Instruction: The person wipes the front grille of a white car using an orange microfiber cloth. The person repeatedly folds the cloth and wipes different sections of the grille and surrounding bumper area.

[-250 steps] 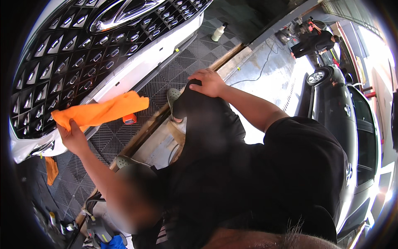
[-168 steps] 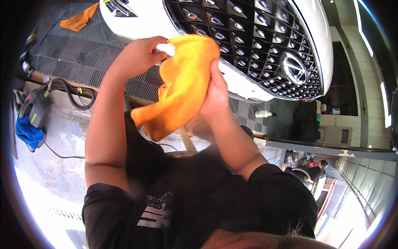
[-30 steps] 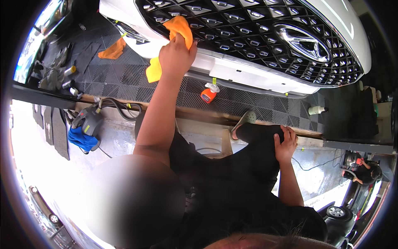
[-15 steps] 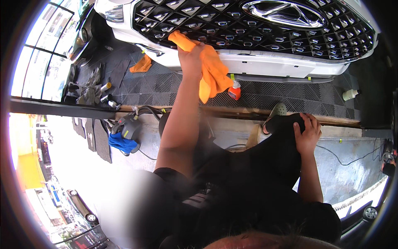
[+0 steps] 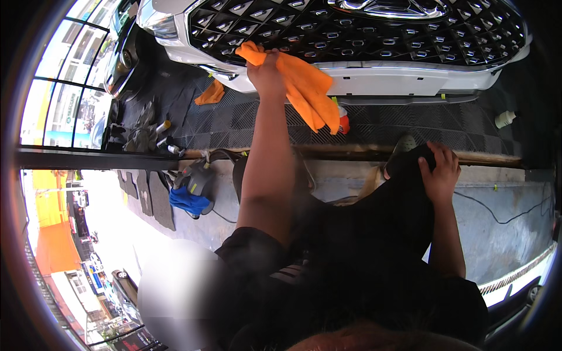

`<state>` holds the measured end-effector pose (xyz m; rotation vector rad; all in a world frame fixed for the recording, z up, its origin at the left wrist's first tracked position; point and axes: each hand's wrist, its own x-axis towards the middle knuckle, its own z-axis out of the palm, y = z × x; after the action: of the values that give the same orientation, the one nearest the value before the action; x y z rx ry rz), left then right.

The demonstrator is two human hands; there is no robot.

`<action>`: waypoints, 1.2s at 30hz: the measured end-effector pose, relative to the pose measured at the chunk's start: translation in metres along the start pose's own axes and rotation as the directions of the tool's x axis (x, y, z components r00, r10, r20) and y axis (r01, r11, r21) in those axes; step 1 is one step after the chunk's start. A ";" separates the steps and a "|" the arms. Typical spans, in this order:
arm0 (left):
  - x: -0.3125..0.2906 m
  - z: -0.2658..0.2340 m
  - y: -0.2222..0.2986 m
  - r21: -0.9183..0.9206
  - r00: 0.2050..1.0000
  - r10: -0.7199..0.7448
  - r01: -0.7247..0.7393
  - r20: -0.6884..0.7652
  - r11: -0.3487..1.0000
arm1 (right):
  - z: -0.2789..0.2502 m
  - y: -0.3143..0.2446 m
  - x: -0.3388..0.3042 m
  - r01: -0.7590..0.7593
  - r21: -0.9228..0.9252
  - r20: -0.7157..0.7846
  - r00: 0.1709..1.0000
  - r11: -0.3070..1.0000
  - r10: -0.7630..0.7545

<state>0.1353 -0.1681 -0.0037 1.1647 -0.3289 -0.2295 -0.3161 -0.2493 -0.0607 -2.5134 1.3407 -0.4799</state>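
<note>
The left hand (image 5: pixel 267 77), near 12 o'clock in the view, is closed on the bunched upper part of an orange cloth (image 5: pixel 310 88); its fingertips are hidden, so how tightly they pinch cannot be told. The cloth lies at 12 o'clock, over the lower left edge of the studded black grille (image 5: pixel 363 47), though whether it presses there is unclear. Its loose tail falls toward 5 o'clock from the hand, across the white bumper (image 5: pixel 386 86) and partly in front of an orange-red bottle (image 5: pixel 345 124). Best, I judge, to gather that tail into the palm, clear of the bottle and the ribbed floor tiles (image 5: pixel 404 120); a compact, folded pad should follow the raised studs better than a trailing sheet, with light fingertip pressure around their edges. The right hand (image 5: pixel 442 175), at 3 o'clock, rests with fingers spread on the knee (image 5: pixel 413 167), which should steady the lean.
</note>
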 end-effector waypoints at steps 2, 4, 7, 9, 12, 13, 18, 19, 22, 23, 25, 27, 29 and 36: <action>0.006 -0.010 -0.014 0.091 0.998 0.059 -0.059 -0.002 0.994 | -0.001 0.005 -0.005 -0.003 0.002 -0.032 0.999 1.000 0.003; 0.003 -0.012 -0.023 0.258 0.989 0.138 -0.147 0.051 0.955 | 0.000 0.010 -0.009 0.000 0.012 -0.055 0.999 1.000 0.000; -0.010 0.010 -0.027 -0.103 0.992 -0.120 0.115 -0.039 0.988 | 0.002 0.011 -0.011 0.002 0.024 -0.068 0.998 1.000 0.000; -0.024 0.029 -0.016 -0.347 0.955 -0.296 0.278 0.001 0.896 | 0.003 0.008 -0.006 -0.013 0.022 -0.062 0.998 1.000 0.014; -0.035 0.023 -0.024 -0.251 0.990 -0.132 0.139 0.044 0.958 | 0.003 0.002 0.000 0.022 0.031 -0.050 0.999 0.999 -0.021; -0.034 0.014 -0.026 -0.083 0.999 -0.049 0.049 0.014 0.995 | 0.002 0.000 -0.001 0.022 0.035 -0.044 0.999 0.999 -0.020; -0.016 -0.016 -0.008 0.720 0.963 0.175 -0.268 0.203 0.640 | -0.002 0.000 -0.004 0.022 0.037 -0.053 0.998 0.999 -0.020; -0.008 -0.017 -0.008 0.719 0.957 0.177 -0.289 0.229 0.632 | -0.001 0.001 -0.004 0.021 0.040 -0.062 0.998 0.999 -0.018; 0.006 -0.039 -0.005 0.829 0.950 0.112 -0.308 0.290 0.467 | -0.001 0.005 -0.005 0.012 0.051 -0.078 0.997 0.999 -0.008; 0.017 -0.057 -0.008 0.852 0.934 0.106 -0.354 0.340 0.386 | -0.002 0.005 -0.005 0.008 0.057 -0.077 0.997 0.998 -0.004; 0.026 -0.071 -0.002 0.863 0.911 0.045 -0.402 0.409 0.305 | -0.003 0.006 -0.005 0.007 0.063 -0.079 0.997 0.998 -0.002; 0.030 -0.086 -0.002 0.883 0.909 0.039 -0.413 0.416 0.224 | -0.002 0.008 -0.006 0.020 0.075 -0.087 0.996 0.997 -0.013; 0.028 -0.093 0.007 0.886 0.890 0.026 -0.455 0.455 0.089 | -0.001 0.008 -0.007 0.019 0.083 -0.088 0.996 0.996 -0.011; 0.007 -0.045 0.018 0.915 0.934 0.141 -0.352 0.329 0.196 | -0.002 0.005 -0.005 0.011 0.061 -0.074 0.997 0.998 -0.007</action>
<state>0.1583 -0.1246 -0.0019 2.3578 -0.9103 0.2555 -0.3229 -0.2479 -0.0612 -2.4753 1.3202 -0.6125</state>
